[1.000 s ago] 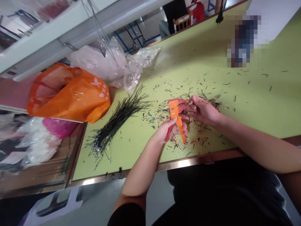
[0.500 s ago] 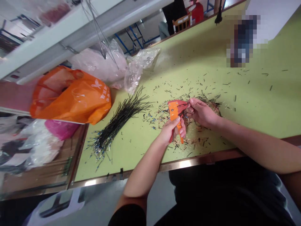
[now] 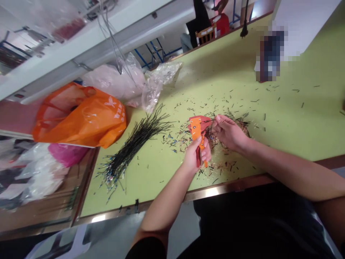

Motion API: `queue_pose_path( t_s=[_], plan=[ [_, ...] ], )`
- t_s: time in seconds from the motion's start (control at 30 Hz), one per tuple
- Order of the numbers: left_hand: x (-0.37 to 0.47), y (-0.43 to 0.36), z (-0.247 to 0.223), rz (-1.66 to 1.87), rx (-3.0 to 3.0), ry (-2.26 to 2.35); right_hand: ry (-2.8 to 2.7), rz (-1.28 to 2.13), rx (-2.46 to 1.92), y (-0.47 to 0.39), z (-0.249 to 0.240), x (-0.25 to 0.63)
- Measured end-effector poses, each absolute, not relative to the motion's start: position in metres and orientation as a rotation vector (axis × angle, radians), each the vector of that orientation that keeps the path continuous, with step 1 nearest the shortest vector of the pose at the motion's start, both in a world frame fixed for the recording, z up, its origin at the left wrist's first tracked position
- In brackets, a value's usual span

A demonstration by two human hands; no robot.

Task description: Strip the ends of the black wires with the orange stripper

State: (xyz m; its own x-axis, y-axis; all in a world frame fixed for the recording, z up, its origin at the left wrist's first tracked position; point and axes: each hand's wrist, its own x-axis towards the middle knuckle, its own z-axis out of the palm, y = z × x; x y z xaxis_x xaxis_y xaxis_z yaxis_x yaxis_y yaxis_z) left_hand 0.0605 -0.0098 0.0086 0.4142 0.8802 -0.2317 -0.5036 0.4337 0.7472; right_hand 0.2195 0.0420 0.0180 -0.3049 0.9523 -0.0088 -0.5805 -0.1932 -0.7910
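My left hand [image 3: 198, 153] is wrapped round the handles of an orange and red wire stripper [image 3: 196, 128], held upright above the table. A thin black wire [image 3: 211, 120] runs from the stripper's jaws into the pinched fingers of my right hand [image 3: 228, 131]. Below and around both hands lie scattered offcuts [image 3: 219, 166] of black insulation and fine copper-coloured strands. To the left, a thick bundle of black wires [image 3: 134, 144] rests on the table, with blue and bare-looking tips at its lower end.
An orange bag [image 3: 86, 117] and clear plastic bags [image 3: 115, 79] stand at the table's left back. A white shelf edge [image 3: 88, 50] crosses above them. The yellow-green table [image 3: 280, 126] has a metal front edge. Beyond its far side sits a person [image 3: 198, 25].
A short length of black wire now shows between the jaws and my right fingers, which were closer to the stripper before. The whole view has shifted slightly.
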Motion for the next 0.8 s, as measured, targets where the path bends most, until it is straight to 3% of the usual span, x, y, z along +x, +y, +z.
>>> queue_pose_path(
  t_s=[0.2,0.37,0.47,0.57,0.8],
  plan=[
    [0.037,-0.014,0.024,1.003,0.53,0.558,-0.837,1.745,-0.572,0.045,0.03,0.239],
    [-0.007,0.014,0.03,1.559,0.398,0.482,-0.703,1.14,-0.845,0.096,0.027,0.31],
    [0.007,0.016,0.022,1.305,0.439,0.619,-0.873,1.039,-1.092,0.112,0.019,0.321],
    [0.033,0.004,0.009,0.991,0.565,0.627,-1.205,1.17,-1.165,0.101,0.009,0.301],
    [0.039,-0.008,0.002,0.822,0.578,0.507,-1.75,1.195,-0.761,0.072,-0.004,0.263]
  ],
)
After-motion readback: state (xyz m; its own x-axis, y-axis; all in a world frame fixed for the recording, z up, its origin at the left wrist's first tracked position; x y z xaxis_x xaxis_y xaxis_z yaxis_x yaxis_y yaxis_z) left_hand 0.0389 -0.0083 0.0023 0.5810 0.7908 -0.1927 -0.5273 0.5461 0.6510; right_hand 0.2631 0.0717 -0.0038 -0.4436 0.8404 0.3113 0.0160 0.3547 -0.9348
